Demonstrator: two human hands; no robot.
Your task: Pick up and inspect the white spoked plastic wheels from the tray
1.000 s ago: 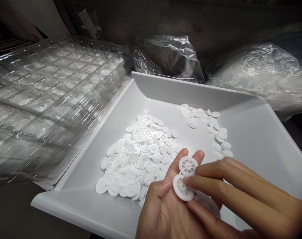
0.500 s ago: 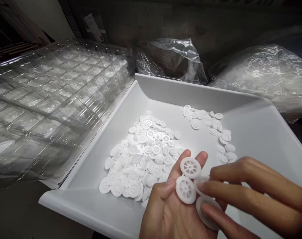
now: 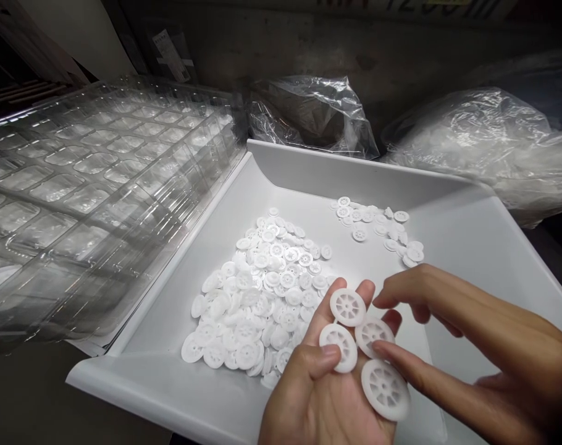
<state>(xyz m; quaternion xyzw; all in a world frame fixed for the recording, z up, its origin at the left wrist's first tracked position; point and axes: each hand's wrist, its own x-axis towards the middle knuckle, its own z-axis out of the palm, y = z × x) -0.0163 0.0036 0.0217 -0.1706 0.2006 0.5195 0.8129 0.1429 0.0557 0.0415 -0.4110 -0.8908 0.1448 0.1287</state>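
Several white plastic spoked wheels [image 3: 348,307] lie flat on the palm and fingers of my left hand [image 3: 318,386], face up. The thumb of that hand presses on the leftmost wheel [image 3: 339,348]. My right hand [image 3: 466,334] hovers at the right with its fingers and thumb spread apart. Its thumb tip touches or overlaps the edge of another wheel [image 3: 374,335], while the forefinger points above it. The lowest wheel [image 3: 385,390] rests near the heel of my left palm. Beneath the hands, a large pile of similar wheels [image 3: 248,321] sits in a grey-white tray [image 3: 179,377].
A smaller scatter of wheels [image 3: 383,225] lies toward the tray's back right. Stacked clear plastic blister trays [image 3: 96,161] with many pockets stand at the left. Behind are a crumpled clear bag [image 3: 355,117] and a fuller plastic bag [image 3: 489,148].
My right fingers have lifted off the wheels and spread apart, uncovering the two wheels on the right side of my left palm. The view has shifted slightly.
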